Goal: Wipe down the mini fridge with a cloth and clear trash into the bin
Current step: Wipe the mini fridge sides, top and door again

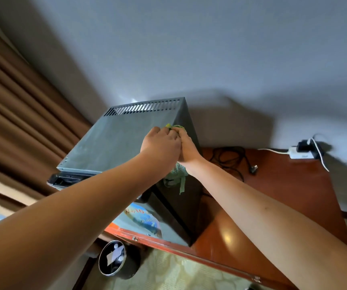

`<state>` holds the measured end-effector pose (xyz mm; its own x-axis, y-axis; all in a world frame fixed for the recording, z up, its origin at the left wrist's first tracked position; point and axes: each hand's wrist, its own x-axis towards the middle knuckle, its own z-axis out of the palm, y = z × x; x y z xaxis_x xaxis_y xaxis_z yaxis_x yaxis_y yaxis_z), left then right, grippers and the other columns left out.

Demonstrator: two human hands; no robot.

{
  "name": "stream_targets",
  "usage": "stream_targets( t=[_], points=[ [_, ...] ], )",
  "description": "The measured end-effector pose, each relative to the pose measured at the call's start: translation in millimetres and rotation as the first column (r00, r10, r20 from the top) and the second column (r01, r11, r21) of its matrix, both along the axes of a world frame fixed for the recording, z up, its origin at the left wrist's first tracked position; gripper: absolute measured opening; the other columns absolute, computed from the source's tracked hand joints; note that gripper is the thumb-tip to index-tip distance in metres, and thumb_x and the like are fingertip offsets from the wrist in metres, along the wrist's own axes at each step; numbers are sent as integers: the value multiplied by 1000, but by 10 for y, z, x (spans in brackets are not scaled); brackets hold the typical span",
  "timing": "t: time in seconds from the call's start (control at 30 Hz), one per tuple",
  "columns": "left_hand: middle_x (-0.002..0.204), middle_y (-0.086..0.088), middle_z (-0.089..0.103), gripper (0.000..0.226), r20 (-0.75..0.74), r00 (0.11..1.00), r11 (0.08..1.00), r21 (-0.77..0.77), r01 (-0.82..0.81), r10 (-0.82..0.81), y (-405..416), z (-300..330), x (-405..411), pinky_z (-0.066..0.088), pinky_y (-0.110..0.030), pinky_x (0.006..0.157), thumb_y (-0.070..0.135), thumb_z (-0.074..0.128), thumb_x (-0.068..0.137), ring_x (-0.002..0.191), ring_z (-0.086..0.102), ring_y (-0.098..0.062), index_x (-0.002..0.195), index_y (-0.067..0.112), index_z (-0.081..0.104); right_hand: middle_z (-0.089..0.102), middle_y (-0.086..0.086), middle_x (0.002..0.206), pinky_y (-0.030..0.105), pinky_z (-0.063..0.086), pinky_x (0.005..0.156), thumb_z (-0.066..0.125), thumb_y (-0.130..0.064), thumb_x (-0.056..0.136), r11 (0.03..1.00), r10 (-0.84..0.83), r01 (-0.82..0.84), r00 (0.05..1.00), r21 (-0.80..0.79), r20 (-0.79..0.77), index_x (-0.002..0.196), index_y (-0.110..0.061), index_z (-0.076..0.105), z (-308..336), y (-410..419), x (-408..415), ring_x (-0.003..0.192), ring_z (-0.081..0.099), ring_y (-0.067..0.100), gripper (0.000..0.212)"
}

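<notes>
A: Left hand (pixel 161 143) and right hand (pixel 186 147) pressed together over the mini fridge (pixel 114 141), both bunched around the green cloth (pixel 175 128). Loose end dangling below the wrists, down the fridge's side.

B: Gather that tail first? Likely to smear rather than wipe.

A: Yes. Fold to 1 flat pad, then long strokes from the front edge back toward the vent slots (pixel 145 106).

B: And the trash?

A: Bin (pixel 116 260) nearest, on the floor under the table (pixel 283 206) edge, some white scraps already inside. Beyond the fridge, cables (pixel 231 160) and a power strip (pixel 300 153) by the wall; best kept dry.
</notes>
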<state>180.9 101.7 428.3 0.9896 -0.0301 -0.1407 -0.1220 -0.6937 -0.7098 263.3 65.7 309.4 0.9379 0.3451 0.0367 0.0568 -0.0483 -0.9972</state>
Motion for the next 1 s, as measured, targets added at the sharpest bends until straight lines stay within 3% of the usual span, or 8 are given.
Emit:
stream_targets(
  t=[0.1,0.2,0.27,0.37,0.5,0.63,0.77,1.0],
  points=[
    [151,-2,39,62,15,1000,1000,-28,15,-14,63,-11,297,29,-40,114,28,56,95,138,35,-24,151,15,33,39,15,147,50,51,103,45,-33,103,997,49,-49,999,51,-9,136,-16,50,-7,41,315,126,52,35,38],
    [152,-3,38,57,12,1000,998,-58,17,-16,97,-19,597,27,-41,116,26,50,97,139,33,-25,151,15,33,39,15,147,50,49,107,44,-26,107,994,50,-46,998,104,-40,135,-20,48,-45,51,632,126,52,35,30],
    [152,-3,38,54,22,1000,998,-67,18,-16,137,-32,779,25,-43,117,26,47,98,141,32,-25,149,16,36,39,13,146,51,46,109,53,-22,103,989,100,-85,987,121,-129,141,-25,41,-29,40,852,127,49,32,40],
    [151,-3,41,51,19,1000,994,-104,-23,25,212,47,978,24,-43,118,23,45,97,140,34,-26,147,17,39,44,10,143,46,47,103,60,-17,99,993,107,-97,982,68,-153,137,-31,42,67,-17,1129,126,49,28,44],
    [151,-3,41,58,94,988,981,-166,-102,119,364,282,1052,28,-42,117,20,49,91,139,36,-25,148,20,38,60,4,124,22,48,72,57,-2,93,991,125,-122,990,47,-59,133,-24,50,434,-141,1440,103,59,14,47],
    [139,-1,51,49,181,964,953,-265,-145,197,509,555,992,39,-40,105,24,50,91,128,46,-26,140,22,46,60,-5,117,29,52,75,59,-11,91,985,174,-174,985,11,14,124,-31,52,1000,-257,1670,104,60,13,39],
    [138,-1,52,53,208,937,907,-376,-187,279,511,769,923,46,-42,97,26,51,89,124,50,-27,141,24,45,62,-2,116,33,54,72,60,-19,91,946,314,-309,949,-99,38,119,-35,53,1457,-300,1672,101,64,18,34],
    [144,4,48,58,276,890,850,-488,-196,363,469,1035,771,49,-39,88,32,52,90,126,49,-25,147,31,39,70,14,108,45,58,90,61,-19,86,860,499,-497,867,-120,-15,118,-22,61,1886,-284,1625,97,70,30,32]
  ],
)
